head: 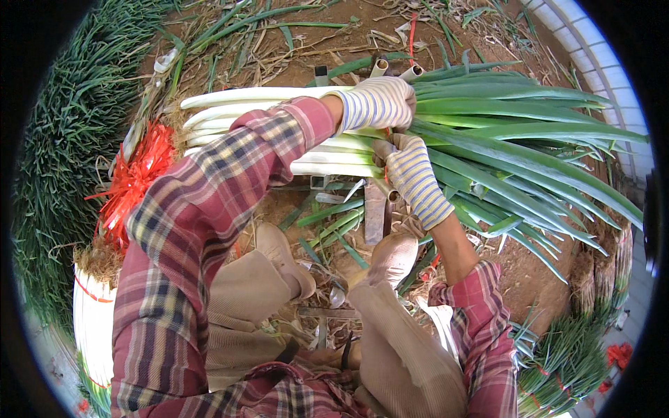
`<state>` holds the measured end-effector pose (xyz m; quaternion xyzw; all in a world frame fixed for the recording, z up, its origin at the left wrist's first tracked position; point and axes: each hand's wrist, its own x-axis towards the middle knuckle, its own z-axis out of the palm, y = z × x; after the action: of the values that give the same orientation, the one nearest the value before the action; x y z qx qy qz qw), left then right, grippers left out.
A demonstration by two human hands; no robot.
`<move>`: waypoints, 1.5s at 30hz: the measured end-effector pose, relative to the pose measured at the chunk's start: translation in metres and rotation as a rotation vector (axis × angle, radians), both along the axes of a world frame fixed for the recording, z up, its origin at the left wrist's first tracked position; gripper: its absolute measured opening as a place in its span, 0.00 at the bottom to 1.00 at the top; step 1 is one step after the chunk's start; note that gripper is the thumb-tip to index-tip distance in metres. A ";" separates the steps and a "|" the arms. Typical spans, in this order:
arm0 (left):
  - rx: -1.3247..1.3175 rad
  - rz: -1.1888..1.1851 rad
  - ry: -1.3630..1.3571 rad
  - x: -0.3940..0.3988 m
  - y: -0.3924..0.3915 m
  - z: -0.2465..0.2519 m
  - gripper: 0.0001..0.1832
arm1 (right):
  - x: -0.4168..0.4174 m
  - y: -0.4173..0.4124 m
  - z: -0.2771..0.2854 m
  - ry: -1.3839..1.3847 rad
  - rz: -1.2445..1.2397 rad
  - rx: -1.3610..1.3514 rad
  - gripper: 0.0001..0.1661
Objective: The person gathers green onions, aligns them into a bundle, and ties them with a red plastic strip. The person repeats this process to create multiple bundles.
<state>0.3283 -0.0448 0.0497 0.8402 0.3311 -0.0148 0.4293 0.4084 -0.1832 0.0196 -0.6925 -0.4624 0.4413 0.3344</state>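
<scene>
A bundle of large green onions [334,163] lies crosswise before me on a low frame, white stalks and roots to the left, green leaves [522,109] fanning right. My left hand [377,104], in a striped knit glove, is closed at the far side of the bundle, where white turns to green. My right hand [413,166], gloved alike, is at the near side with its fingers bent. A red plastic tie [386,173] runs around the stalks between both hands and seems pinched in them. The gloves hide most of it.
The frame has upright tubes [379,68] and a flat metal bar [375,209]. A clump of red plastic strips [138,180] hangs at left, above a tied onion bundle [94,324]. Loose greens are heaped at far left [62,157]. More bundles [559,366] stand lower right, beside a tiled surface [616,73].
</scene>
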 end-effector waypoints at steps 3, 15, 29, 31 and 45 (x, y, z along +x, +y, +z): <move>0.459 -0.267 0.183 -0.008 -0.012 0.017 0.15 | 0.000 -0.006 0.006 0.096 -0.020 0.003 0.12; 0.591 -0.456 0.181 -0.011 -0.014 0.031 0.10 | 0.002 -0.011 0.036 0.166 -0.027 0.050 0.12; 0.515 0.260 0.027 -0.039 -0.074 -0.033 0.13 | 0.008 0.016 0.041 0.372 -0.188 0.075 0.11; 0.521 0.338 0.138 -0.034 -0.088 -0.037 0.13 | 0.012 0.043 0.039 0.039 -0.095 0.005 0.10; 0.361 0.162 0.337 -0.006 -0.090 -0.015 0.15 | 0.014 0.126 0.000 -0.887 0.315 -0.015 0.19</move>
<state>0.3223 -0.1346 0.0348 0.8597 0.4612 -0.0608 0.2109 0.4226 -0.0575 0.0195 -0.7382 -0.6568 0.1514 0.0285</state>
